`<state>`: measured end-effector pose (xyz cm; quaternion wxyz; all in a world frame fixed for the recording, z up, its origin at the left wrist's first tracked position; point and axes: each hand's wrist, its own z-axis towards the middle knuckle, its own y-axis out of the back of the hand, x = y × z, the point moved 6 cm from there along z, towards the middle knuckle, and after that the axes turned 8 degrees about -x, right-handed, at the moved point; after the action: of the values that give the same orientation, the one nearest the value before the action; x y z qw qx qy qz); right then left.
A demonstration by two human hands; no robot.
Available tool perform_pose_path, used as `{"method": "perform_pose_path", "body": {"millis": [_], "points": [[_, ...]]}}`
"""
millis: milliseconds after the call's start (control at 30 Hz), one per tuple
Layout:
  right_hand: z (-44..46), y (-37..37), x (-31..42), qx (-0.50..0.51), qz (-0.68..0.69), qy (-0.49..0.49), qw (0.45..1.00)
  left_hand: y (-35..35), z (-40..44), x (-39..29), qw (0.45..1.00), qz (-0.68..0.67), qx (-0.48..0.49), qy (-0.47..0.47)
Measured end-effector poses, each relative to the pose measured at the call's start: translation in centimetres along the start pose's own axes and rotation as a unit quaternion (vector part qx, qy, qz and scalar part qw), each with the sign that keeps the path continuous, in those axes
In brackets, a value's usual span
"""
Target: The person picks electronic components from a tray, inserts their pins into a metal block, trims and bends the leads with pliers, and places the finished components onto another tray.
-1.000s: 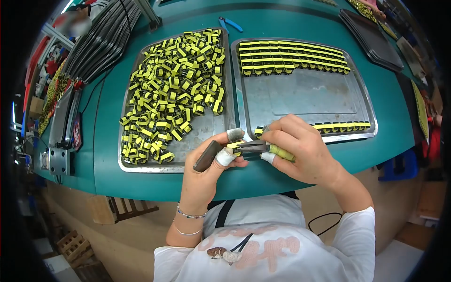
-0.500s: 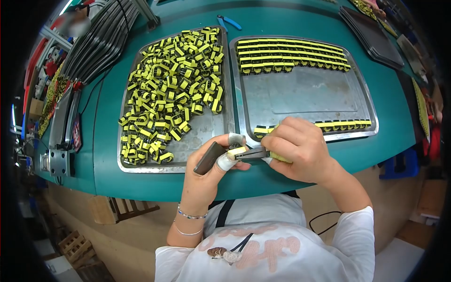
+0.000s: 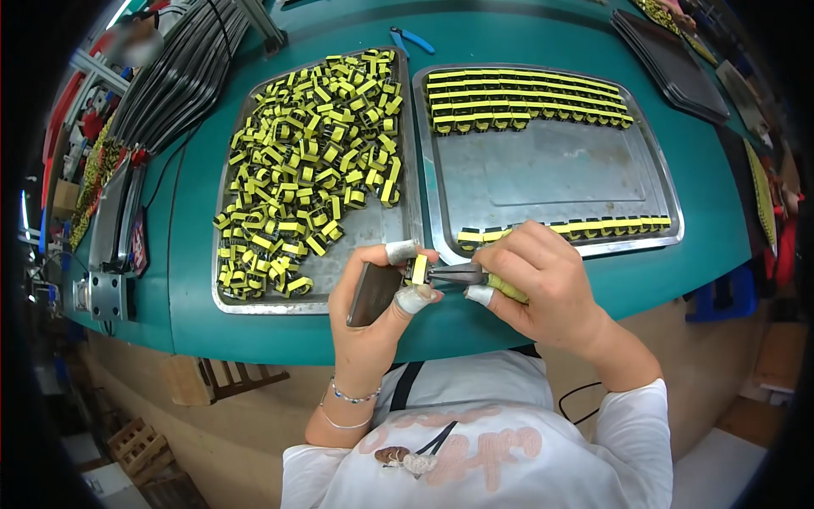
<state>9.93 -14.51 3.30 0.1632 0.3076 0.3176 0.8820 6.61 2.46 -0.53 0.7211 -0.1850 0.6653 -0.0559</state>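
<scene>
My left hand point(image 3: 363, 335), with white tape on thumb and finger, pinches a small transformer point(image 3: 420, 269) wrapped in yellow tape. A flat dark block point(image 3: 373, 294) is also tucked in that hand, against the palm. My right hand point(image 3: 547, 284) is closed round long-nose pliers point(image 3: 459, 274), whose tips point left and reach the transformer's side. Whether the jaws grip a pin there is too small to tell. Behind my hands, a row of similar transformers point(image 3: 610, 227) lines the near edge of the right metal tray point(image 3: 560, 174).
At left, a metal tray point(image 3: 373, 242) holds a loose heap of yellow-and-black transformers point(image 3: 314, 153). Several neat rows point(image 3: 526, 97) fill the right tray's far end. Blue-handled cutters point(image 3: 413, 39) lie beyond the trays. Stacked dark trays point(image 3: 670, 68) stand at right, more point(image 3: 182, 76) at left.
My left hand has turned the transformer from lying slanted to more upright. The pliers' tips have shifted slightly to the right, and my right hand has turned a little.
</scene>
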Motion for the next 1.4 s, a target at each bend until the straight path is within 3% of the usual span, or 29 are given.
{"method": "perform_pose_path", "body": {"millis": [267, 567, 867, 1067, 1233, 1400], "points": [[-0.7, -0.3, 0.4, -0.002, -0.053, 0.034, 0.998, -0.1, -0.2, 0.0, 1.000, 0.006, 0.002, -0.019], [-0.7, -0.1, 0.4, -0.005, -0.050, 0.007, 0.999, -0.1, -0.3, -0.1, 1.000, 0.013, -0.013, -0.001], [-0.2, 0.4, -0.1, -0.009, 0.032, -0.042, 0.999, -0.4, -0.4, -0.2, 1.000, -0.005, -0.026, 0.009], [-0.8, -0.1, 0.4, -0.014, -0.030, -0.012, 0.999, -0.5, -0.7, 0.0, 1.000, -0.003, -0.013, -0.024], [-0.5, 0.5, 0.1, -0.035, 0.030, -0.073, 0.996, -1.0, -0.6, -0.3, 0.997, 0.026, -0.030, -0.070], [-0.6, -0.1, -0.8, -0.065, 0.242, -0.161, 0.955, -1.7, -0.8, 0.1, 0.997, -0.056, 0.012, 0.043]]}}
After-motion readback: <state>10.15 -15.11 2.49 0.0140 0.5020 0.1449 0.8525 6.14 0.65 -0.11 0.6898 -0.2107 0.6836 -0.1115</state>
